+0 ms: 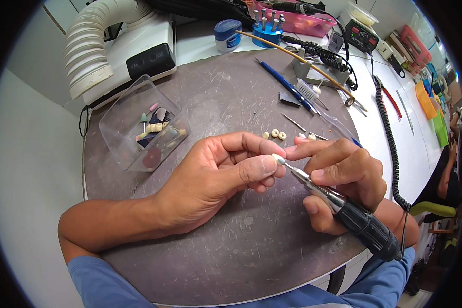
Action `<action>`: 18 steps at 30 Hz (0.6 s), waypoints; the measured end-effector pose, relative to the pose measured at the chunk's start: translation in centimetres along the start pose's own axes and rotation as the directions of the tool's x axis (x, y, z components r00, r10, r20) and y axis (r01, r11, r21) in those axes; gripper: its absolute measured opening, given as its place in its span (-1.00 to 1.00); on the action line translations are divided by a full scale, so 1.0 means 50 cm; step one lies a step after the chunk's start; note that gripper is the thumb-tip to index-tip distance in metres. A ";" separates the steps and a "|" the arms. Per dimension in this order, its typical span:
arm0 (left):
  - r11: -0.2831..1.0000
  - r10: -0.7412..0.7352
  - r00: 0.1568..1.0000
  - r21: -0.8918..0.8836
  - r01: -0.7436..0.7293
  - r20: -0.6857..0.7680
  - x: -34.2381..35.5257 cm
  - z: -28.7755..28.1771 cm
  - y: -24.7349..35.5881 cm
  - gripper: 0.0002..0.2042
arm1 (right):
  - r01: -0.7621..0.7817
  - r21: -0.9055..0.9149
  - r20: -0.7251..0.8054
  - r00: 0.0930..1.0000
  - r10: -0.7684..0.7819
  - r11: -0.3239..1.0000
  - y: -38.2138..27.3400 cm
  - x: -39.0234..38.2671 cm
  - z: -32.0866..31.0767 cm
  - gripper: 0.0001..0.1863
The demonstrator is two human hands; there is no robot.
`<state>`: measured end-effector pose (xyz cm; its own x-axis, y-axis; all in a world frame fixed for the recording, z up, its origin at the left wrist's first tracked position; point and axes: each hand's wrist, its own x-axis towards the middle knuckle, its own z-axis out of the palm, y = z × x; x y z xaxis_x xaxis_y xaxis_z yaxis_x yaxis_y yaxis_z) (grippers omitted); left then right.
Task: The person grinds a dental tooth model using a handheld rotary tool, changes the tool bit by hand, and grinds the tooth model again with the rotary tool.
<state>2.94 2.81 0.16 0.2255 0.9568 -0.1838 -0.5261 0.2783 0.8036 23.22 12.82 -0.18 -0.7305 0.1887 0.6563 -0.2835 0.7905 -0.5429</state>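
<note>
Between the thumb and fingers of my left hand [226, 177] is pinched a small cream dental crown [276, 157]. My right hand [344, 177] grips a black and silver rotary handpiece [339, 201], its cord end toward the lower right. A small light-blue-grey tip [281, 161] on the handpiece's thin shank meets the crown. My right index finger reaches over to my left fingertips. Just beyond the hands lie several loose crowns [275, 132] and a thin metal instrument [293, 122]. Part of the crown is hidden by my left thumb.
A clear plastic box [138, 123] with burs and crowns stands left, below a white extractor hose [87, 51]. A blue pen-like tool [287, 84], a brush [308, 92] and a long wooden stick [297, 59] lie beyond. A coiled black cord [390, 138] runs along the right.
</note>
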 end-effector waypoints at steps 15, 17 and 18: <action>1.000 0.009 1.000 0.023 -0.009 -0.007 0.001 0.002 -0.002 -0.81 | 0.024 -0.038 -0.006 1.000 -0.024 0.999 0.000 0.000 0.003 -0.67; 1.000 0.009 1.000 0.009 -0.009 -0.007 0.002 0.001 -0.001 -0.81 | -0.022 0.027 -0.060 0.998 0.023 0.999 0.001 -0.003 0.007 -0.67; 1.000 0.009 1.000 0.010 -0.009 -0.008 0.002 0.000 -0.001 -0.81 | -0.021 0.028 -0.060 0.998 0.022 0.999 0.001 -0.003 0.007 -0.67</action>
<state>3.01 2.88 0.10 0.2139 0.9599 -0.1810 -0.5198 0.2687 0.8109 23.08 12.63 -0.49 -0.6978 0.2412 0.6744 -0.2857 0.7698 -0.5709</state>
